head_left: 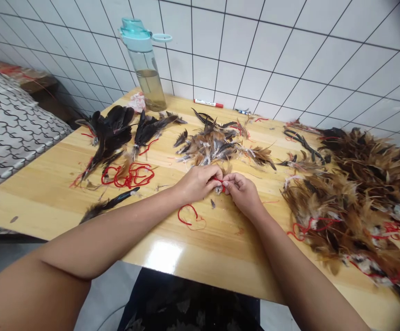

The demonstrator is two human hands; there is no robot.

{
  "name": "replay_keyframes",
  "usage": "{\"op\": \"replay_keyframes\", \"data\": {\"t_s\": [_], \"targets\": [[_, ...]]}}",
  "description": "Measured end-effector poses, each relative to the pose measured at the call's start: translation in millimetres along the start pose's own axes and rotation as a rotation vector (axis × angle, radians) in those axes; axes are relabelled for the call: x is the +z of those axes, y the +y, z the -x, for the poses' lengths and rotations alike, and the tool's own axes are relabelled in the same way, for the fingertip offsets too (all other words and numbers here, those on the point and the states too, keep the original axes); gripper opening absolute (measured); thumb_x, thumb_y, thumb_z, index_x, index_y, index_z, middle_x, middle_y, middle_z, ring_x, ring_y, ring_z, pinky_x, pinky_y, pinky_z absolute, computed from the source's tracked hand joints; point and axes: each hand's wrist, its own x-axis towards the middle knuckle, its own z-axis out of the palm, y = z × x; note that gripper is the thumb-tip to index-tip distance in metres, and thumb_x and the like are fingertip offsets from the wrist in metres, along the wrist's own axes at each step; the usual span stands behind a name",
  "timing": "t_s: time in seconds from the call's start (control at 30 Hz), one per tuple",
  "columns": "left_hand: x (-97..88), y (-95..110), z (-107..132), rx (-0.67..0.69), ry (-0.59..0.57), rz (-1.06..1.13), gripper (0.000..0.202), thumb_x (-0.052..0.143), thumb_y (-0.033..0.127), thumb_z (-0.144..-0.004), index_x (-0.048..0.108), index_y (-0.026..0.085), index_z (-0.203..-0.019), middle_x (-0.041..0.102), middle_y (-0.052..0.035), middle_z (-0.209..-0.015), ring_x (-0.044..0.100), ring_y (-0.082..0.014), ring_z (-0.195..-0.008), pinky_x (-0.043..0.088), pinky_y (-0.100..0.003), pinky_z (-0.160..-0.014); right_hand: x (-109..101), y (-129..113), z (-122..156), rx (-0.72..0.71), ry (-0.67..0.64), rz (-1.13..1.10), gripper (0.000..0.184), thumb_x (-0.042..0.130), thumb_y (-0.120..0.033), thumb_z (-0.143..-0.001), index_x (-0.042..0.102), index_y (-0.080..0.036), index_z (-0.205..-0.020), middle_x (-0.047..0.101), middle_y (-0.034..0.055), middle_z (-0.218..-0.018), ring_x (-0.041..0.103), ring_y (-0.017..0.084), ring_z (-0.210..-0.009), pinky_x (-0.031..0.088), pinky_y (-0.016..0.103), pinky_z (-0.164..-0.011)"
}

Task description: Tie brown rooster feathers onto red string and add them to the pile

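Both hands meet over the middle of the table. My left hand (200,183) pinches a red cord (218,180) wound at the quill end of a small feather bundle (218,189). Thumb and finger of my right hand (243,191) close on the same cord, just to the right. Much of the bundle is hidden behind the fingers. Directly beyond the hands lies a loose pile of brown and black feathers (214,142). Nearer me, a short loop of red cord (188,215) rests on the wood.
Black feather bunches (112,131) and a tangle of red cord (129,175) lie left on the wooden table (217,248). A large heap of brown feather bundles (362,197) covers the right. A water bottle (148,69) and a marker (208,103) stand and lie along the tiled wall.
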Motion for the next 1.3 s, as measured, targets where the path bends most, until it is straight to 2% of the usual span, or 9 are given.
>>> {"op": "replay_keyframes", "data": {"t_s": [0.2, 0.6, 0.87, 1.3], "targets": [[-1.4, 1.6, -0.5, -0.013, 0.01, 0.033, 0.007, 0.059, 0.011, -0.082, 0.062, 0.016, -0.08, 0.064, 0.0015, -0.073, 0.057, -0.0089, -0.068, 0.042, -0.02, -0.065, -0.8, -1.2, -0.1, 0.022, 0.013, -0.003, 0.012, 0.054, -0.03, -0.08, 0.06, -0.019, -0.081, 0.056, -0.0037, -0.059, 0.048, 0.011, -0.052, 0.039, 0.023, -0.054], [-0.8, 1.9, -1.2, -0.057, 0.005, 0.085, 0.007, 0.058, 0.013, -0.084, 0.064, 0.016, -0.08, 0.067, 0.0008, -0.076, 0.06, -0.0097, -0.071, 0.043, -0.021, -0.067, -1.5, 4.9, -1.3, -0.022, 0.043, 0.097, 0.014, 0.048, -0.03, -0.083, 0.058, -0.02, -0.084, 0.059, -0.0019, -0.063, 0.05, 0.012, -0.055, 0.038, 0.024, -0.054], [-2.5, 2.9, -1.6, -0.047, -0.005, 0.073, 0.007, 0.058, 0.012, -0.083, 0.063, 0.016, -0.081, 0.068, 0.0005, -0.077, 0.06, -0.0099, -0.072, 0.043, -0.021, -0.068, 0.3, -0.3, 1.1, -0.03, 0.065, 0.222, 0.01, 0.047, -0.026, -0.084, 0.055, -0.021, -0.08, 0.06, -0.001, -0.064, 0.054, 0.016, -0.061, 0.04, 0.028, -0.063], [-2.3, 4.5, -1.7, -0.075, -0.008, 0.059, 0.006, 0.059, 0.012, -0.083, 0.06, 0.016, -0.078, 0.066, 0.0011, -0.075, 0.06, -0.0104, -0.07, 0.044, -0.021, -0.067, 3.6, -3.6, 2.0, -0.019, 0.155, 0.306, 0.008, 0.042, -0.022, -0.086, 0.05, -0.022, -0.084, 0.064, 0.0035, -0.074, 0.058, 0.019, -0.069, 0.04, 0.03, -0.067]]}}
